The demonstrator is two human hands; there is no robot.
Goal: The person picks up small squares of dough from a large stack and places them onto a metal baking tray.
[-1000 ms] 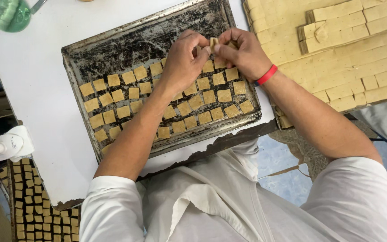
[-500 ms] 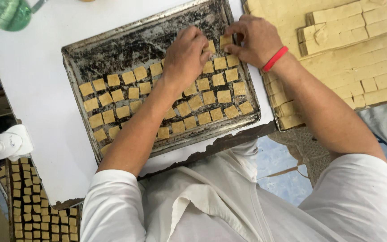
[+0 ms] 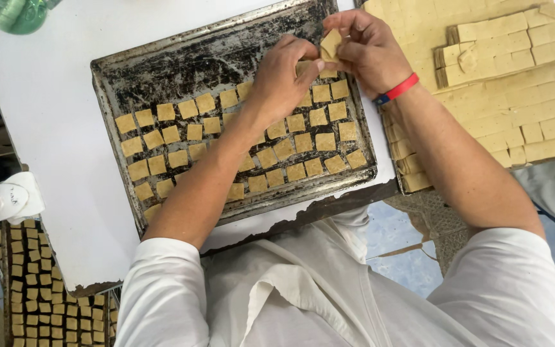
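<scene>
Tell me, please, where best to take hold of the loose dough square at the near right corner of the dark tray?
Pinch the dough square by two opposite edges, coming straight down from above: it lies flat on the baking tray, with gaps beside it for the fingers.

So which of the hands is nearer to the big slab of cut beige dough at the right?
The right hand. It hovers at the beige dough slab's left edge; the left hand is farther, over the dark metal baking tray.

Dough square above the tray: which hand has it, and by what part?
Both hands meet on the dough square: right hand fingertips pinch its upper edge, left hand touches its lower edge, above the baking tray.
</scene>
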